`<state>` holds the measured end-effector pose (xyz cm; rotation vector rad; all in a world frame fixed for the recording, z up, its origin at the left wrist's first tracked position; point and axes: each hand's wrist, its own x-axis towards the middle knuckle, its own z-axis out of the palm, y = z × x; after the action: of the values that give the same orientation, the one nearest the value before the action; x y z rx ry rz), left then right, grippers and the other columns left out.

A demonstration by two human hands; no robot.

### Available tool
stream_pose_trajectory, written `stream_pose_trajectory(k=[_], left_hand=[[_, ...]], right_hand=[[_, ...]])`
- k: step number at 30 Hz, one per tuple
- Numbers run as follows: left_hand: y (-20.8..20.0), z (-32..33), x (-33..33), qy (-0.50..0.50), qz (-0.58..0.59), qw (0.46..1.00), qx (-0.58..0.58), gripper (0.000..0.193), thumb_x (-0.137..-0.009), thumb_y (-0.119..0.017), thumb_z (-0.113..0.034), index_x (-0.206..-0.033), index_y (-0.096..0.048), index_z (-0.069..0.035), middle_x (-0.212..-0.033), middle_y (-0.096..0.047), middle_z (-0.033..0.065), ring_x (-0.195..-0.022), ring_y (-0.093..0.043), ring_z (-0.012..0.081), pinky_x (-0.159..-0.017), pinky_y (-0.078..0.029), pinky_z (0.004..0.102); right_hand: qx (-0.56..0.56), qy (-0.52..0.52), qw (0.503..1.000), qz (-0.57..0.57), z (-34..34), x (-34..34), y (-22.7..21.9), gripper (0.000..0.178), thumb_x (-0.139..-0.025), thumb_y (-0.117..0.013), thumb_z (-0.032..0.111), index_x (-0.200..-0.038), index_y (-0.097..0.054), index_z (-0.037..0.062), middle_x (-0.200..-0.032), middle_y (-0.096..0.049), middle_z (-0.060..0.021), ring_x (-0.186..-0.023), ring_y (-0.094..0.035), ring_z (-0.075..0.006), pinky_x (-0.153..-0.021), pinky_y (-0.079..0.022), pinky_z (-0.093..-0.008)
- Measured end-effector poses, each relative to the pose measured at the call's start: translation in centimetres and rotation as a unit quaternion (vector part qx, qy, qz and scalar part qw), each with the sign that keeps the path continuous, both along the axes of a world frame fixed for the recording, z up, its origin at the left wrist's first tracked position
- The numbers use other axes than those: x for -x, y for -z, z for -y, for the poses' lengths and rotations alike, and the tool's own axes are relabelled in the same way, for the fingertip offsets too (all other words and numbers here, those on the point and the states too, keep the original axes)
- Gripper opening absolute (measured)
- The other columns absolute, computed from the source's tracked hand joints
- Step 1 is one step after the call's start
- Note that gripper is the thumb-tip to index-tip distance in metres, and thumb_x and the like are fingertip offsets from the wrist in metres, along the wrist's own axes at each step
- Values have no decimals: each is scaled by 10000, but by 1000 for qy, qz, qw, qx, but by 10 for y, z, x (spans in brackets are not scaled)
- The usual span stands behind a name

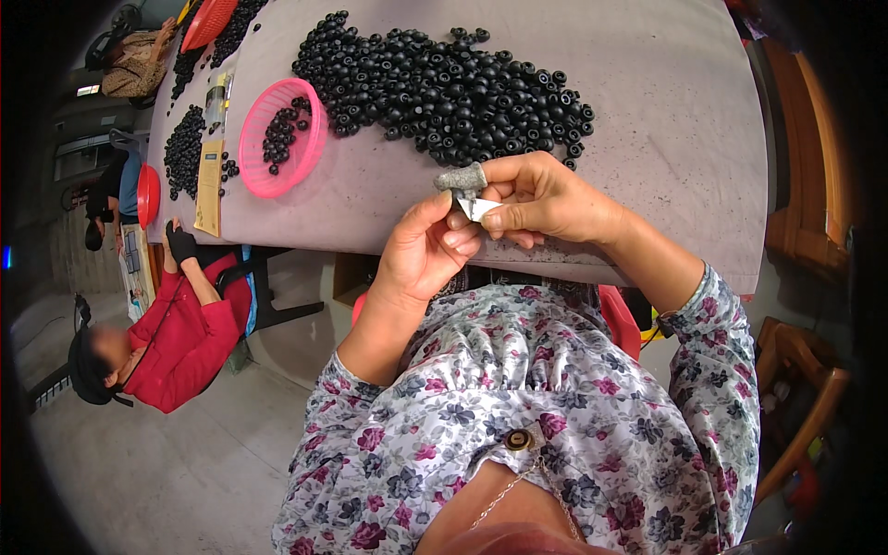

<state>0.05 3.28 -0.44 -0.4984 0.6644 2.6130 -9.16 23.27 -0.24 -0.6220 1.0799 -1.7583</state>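
Both hands meet at the table's near edge. My right hand pinches a small white pointed piece between thumb and fingers; whether it is a blade, paper or tape I cannot tell. A grey fabric finger cover sits at the tip of the right index finger, pointing left. My left hand is closed just beside it, thumb up against the grey cover and fingers curled beneath. What lies between the left fingertips is mostly hidden. Beyond the hands spreads a large heap of round black knobs with holes.
A pink plastic basket with some black knobs stands left of the heap. Beside it lie a tan card strip and a smaller knob pile. A co-worker in red sits at left, near a red basket. Wooden furniture stands at right.
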Motion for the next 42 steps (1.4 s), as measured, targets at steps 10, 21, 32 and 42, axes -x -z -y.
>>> stream_pose_trajectory(k=[10, 21, 32, 42], left_hand=[[0, 1, -1, 13, -7, 1000, -10, 200, -941, -655, -224, -950, -624, -26, -749, -559, 11, -630, -498, 104, -586, -435, 244], [-6, -3, -1, 28, 22, 999, -32, 260, -940, -650, -218, -1053, -610, 12, -752, -543, 8, -625, -486, 81, -582, -419, 233], [-49, 96, 25, -201, -183, 792, 546, 59, -905, -674, -68, -896, -658, -12, -781, -640, 20, -645, -543, 98, -598, -442, 238], [-39, 63, 32, -62, -309, 412, 855, 146, -890, -708, -135, -857, -648, -6, -727, -542, 95, -629, -533, 187, -585, -422, 334]], right_hand=[[7, 2, 1000, 13, 0, -1, 1, 367, -908, -609, 52, -1270, -610, -8, -784, -640, -9, -544, -528, -39, -457, -383, -173], [-8, 14, 1000, 22, 1, 1, 6, 222, -928, -631, 65, -1132, -665, -14, -740, -633, -12, -521, -519, -36, -436, -373, -183], [-7, 73, 997, 37, 4, 3, 10, 147, -940, -652, 103, -1043, -675, 2, -759, -644, -20, -510, -526, -40, -430, -386, -190], [-1, 158, 986, 53, -3, 9, 2, 159, -941, -644, 90, -1071, -679, 7, -751, -632, -13, -516, -521, -33, -424, -374, -182]])
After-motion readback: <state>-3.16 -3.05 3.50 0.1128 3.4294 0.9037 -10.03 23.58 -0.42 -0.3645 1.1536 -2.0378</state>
